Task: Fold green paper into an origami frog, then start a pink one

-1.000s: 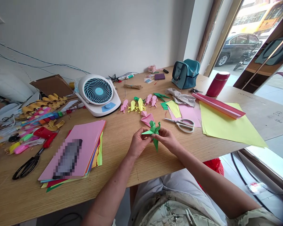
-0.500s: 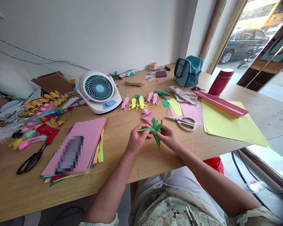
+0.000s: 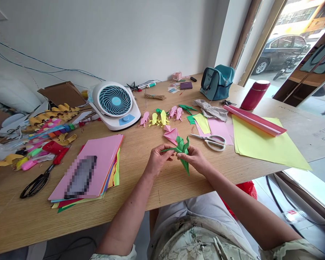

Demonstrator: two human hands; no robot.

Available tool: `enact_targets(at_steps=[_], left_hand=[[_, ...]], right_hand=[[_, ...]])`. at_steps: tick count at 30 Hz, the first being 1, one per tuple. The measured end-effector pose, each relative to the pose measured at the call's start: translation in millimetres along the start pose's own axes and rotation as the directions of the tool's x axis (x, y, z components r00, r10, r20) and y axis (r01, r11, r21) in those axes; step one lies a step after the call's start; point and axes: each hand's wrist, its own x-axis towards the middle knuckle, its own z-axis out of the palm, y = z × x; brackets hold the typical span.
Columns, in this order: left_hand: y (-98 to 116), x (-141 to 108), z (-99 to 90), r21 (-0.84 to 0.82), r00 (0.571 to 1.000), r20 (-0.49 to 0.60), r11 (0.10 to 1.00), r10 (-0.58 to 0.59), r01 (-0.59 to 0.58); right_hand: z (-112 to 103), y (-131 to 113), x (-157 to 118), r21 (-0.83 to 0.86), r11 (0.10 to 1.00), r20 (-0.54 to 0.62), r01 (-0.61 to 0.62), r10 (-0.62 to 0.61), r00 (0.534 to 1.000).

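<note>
From my distant seat I am seeing the table (image 3: 137, 162) filling most of the head view, its things appearing slightly to the right of where they were a second ago as the view is shifting. Yellow sheets (image 3: 265, 151) are lying at the right, the paper stack (image 3: 108, 151) at the left, and the fan (image 3: 115, 101) is standing behind the stack. The left hand (image 3: 157, 162) is pinching one long point of the green figure (image 3: 182, 145); a second ago that tip was sticking out free, above the fingers. The right hand (image 3: 196, 159) is gripping the figure's other side, thumb in front. Between both hands, the figure is hanging just above the table's near part, a little farther right than before. Scissors (image 3: 206, 139) are lying beyond the right hand, unmoved. The pink piece (image 3: 170, 134) is resting just behind the figure, and small yellow frogs (image 3: 164, 118) are sitting farther back, also unchanged.
</note>
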Motion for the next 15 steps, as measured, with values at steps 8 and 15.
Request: enact_targets(at_steps=[8,15], left_hand=[[2.2,0.2,-4.1,0.25,0.972,0.053,0.939,0.229,-0.235],[0.6,1.4,-2.8,0.38,0.943,0.036,0.868,0.331,-0.319]], right_hand=[[-2.5,-0.8,-0.4,-0.053,0.999,0.012,0.013,-0.012,1.0],[-2.3,5.4,-0.3,-0.139,0.989,0.044,0.052,-0.046,0.998]])
